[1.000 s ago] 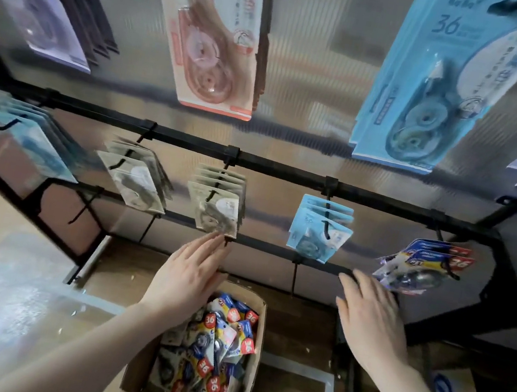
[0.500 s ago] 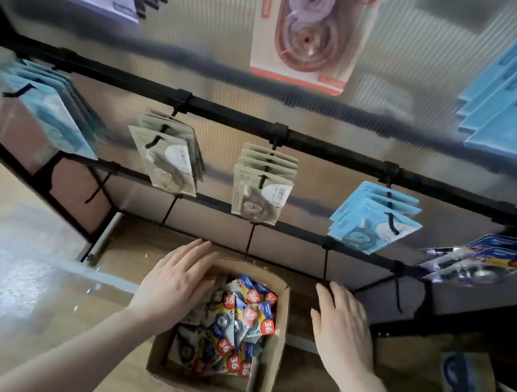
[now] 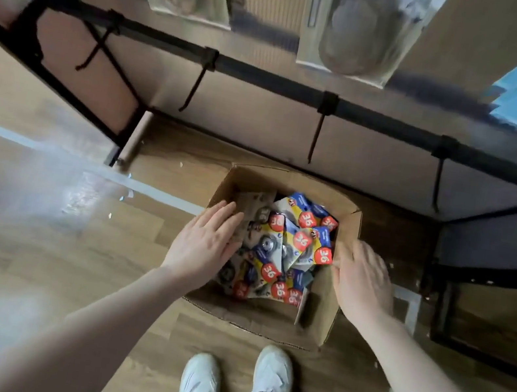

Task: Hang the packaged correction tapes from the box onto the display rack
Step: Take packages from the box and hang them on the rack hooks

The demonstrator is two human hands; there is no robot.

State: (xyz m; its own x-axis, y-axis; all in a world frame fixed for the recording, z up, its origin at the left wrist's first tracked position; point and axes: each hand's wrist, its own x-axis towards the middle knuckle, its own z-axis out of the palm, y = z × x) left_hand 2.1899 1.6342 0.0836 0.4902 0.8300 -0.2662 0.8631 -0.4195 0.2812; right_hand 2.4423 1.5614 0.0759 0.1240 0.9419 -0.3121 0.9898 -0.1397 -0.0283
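The cardboard box sits on the floor below the display rack, and the packaged correction tapes lie heaped inside it at mixed angles, between the two hands. The left hand hovers flat over the heap's left edge, fingers extended, holding nothing, and looks nearer. The right hand is over the box's right wall, loosely spread, empty. The packs are glossy, blue and yellow, with red "36" badges.

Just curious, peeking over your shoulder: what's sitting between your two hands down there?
In the head view, a heap of packaged tapes in the open box lies between the left hand and right hand.
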